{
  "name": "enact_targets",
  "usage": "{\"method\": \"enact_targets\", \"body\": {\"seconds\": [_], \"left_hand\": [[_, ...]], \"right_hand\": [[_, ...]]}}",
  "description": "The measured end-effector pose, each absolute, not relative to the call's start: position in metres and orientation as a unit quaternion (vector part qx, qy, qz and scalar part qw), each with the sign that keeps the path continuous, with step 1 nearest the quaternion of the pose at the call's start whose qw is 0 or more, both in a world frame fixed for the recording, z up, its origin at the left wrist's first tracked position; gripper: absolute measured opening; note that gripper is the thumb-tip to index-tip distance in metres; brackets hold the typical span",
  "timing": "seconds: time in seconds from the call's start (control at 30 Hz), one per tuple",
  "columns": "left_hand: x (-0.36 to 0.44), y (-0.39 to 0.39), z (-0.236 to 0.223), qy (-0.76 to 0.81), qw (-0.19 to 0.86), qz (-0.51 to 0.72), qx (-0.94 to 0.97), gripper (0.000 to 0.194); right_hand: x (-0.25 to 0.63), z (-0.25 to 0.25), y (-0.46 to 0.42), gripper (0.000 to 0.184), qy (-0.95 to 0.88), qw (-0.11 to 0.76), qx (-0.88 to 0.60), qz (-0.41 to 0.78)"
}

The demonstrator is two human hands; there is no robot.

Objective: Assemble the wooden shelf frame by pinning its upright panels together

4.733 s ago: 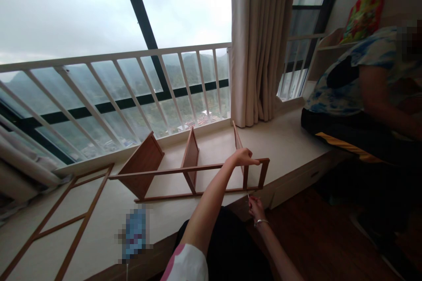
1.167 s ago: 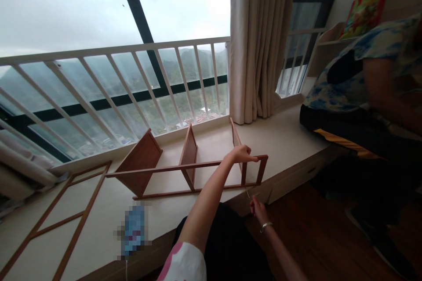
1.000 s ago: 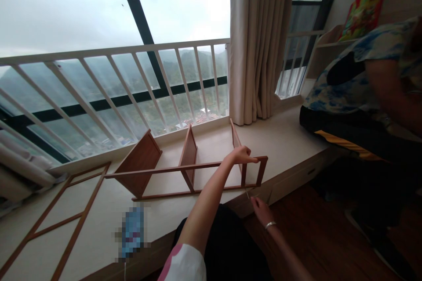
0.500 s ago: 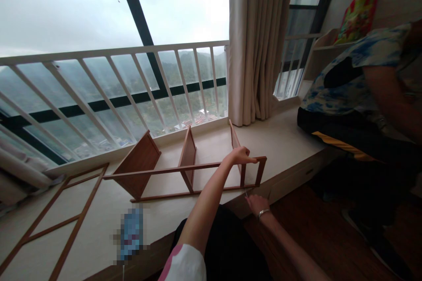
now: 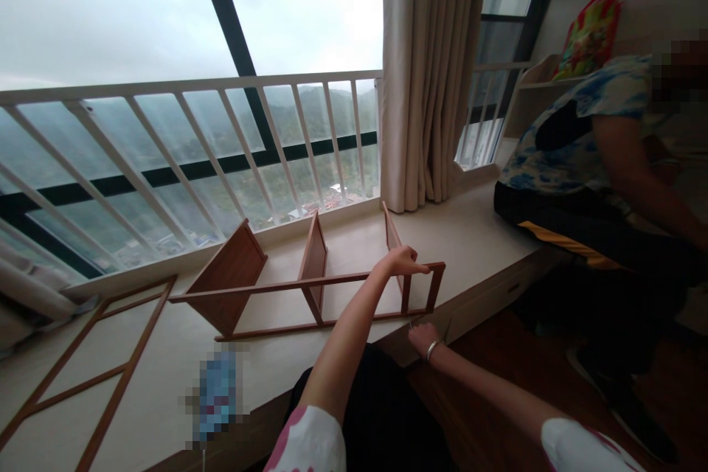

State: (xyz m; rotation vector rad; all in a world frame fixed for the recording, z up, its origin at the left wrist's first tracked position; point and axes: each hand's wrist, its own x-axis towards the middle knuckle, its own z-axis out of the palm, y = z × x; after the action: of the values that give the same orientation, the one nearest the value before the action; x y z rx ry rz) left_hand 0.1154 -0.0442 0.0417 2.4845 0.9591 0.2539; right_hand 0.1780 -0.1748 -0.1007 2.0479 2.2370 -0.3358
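Observation:
A partly joined brown wooden shelf frame (image 5: 346, 279) lies on its side on the cream window ledge (image 5: 464, 232). Three boards, among them a wide one (image 5: 232, 273) at the left, stand up from its rails. My left hand (image 5: 403, 262) is closed on the upper rail near the frame's right end. Below that end, by the ledge's front edge, my right hand (image 5: 425, 341) is closed around a thin metal tool (image 5: 410, 324). The tool's tip points up at the lower rail; most of it is hidden in my fingers, and I cannot tell its exact kind.
A second wooden frame (image 5: 133, 361), ladder-like, lies flat at the left. A blurred-out blue item (image 5: 217, 394) is near the ledge's front. White railings (image 5: 287, 140) and a beige curtain (image 5: 423, 74) line the window. Another person (image 5: 586, 125) sits bent over at the right.
My right hand has shifted very slightly left, and its forearm has swung up, bringing the sleeve into view. My left hand keeps its hold on the rail. The view has turned slightly right.

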Motion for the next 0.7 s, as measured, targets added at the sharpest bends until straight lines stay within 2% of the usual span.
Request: {"method": "enact_targets", "body": {"seconds": [0.4, 0.7], "left_hand": [[0.115, -0.041, 0.039, 0.344, 0.214, 0.084, 0.911, 0.039], [0.115, -0.044, 0.045, 0.323, 0.201, 0.067, 0.922, 0.046]], "right_hand": [[0.179, -0.102, -0.175, 0.021, 0.724, 0.064, 0.679, -0.103], [0.186, -0.115, -0.183, 0.032, 0.704, 0.057, 0.703, -0.085]]}}
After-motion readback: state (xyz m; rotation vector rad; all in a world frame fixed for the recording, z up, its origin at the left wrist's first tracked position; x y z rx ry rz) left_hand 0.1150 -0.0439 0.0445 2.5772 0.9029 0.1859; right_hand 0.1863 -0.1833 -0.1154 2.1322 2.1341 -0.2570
